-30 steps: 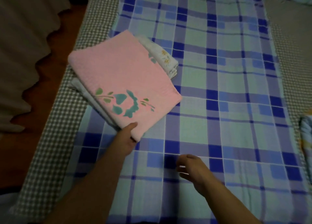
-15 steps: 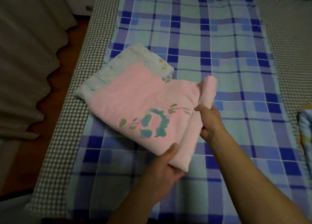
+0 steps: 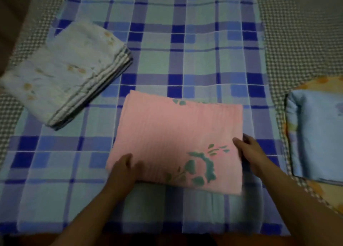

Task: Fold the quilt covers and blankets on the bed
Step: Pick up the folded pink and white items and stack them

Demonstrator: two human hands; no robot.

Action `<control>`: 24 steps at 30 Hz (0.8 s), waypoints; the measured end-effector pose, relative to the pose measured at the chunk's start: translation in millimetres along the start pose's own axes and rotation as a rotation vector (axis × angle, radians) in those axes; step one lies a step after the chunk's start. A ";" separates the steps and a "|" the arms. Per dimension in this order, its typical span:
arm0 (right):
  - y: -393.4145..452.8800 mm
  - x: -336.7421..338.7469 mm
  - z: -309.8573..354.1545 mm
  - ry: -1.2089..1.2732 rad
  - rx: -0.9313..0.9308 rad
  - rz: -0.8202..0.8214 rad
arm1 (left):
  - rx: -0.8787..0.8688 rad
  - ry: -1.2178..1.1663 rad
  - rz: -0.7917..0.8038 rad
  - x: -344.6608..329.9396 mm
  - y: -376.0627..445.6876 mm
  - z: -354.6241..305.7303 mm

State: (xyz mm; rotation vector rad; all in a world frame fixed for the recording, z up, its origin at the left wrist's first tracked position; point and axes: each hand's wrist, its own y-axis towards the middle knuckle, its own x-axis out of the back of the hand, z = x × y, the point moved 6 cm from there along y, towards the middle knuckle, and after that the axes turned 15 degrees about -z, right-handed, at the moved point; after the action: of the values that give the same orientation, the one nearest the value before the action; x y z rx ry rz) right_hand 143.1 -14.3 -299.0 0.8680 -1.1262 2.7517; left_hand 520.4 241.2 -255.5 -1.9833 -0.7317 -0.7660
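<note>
Pink blanket (image 3: 174, 140), folded flat, teal floral print, both hands gripping its near corners.

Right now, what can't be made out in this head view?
- Left hand: fingers blurred; grip on the pink blanket unclear.
- Right hand: fingers tucked behind the blanket's edge.
- Light blue folded cover: cut off by the right frame edge.
- Floral folded cover: print blurred.

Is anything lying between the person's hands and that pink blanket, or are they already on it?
Nothing visible stands in the way. The left hand holds the pink blanket at its near left corner, and the right hand holds its right edge. The pale floral folded cover lies apart, to the left.
</note>
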 end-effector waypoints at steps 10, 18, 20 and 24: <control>-30.8 -23.0 50.4 -0.145 0.445 -0.316 | 0.045 0.252 -0.401 -7.3 113.6 -27.6; -0.3 -23.5 30.7 -0.229 0.254 -0.531 | 0.069 0.009 -0.315 -5.7 137.3 -5.9; -3.8 -23.9 26.3 -0.284 0.270 -0.495 | 0.152 -0.078 -0.210 -4.1 140.0 4.1; -34.7 -25.0 -9.9 -0.140 0.007 -0.139 | 0.339 -0.267 0.211 3.5 111.8 12.2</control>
State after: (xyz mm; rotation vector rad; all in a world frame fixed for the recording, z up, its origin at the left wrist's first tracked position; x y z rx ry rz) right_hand 167.9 21.8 -295.6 1.1096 -1.0327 2.6199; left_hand 607.4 201.6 -314.9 -1.8290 -0.7368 -0.2345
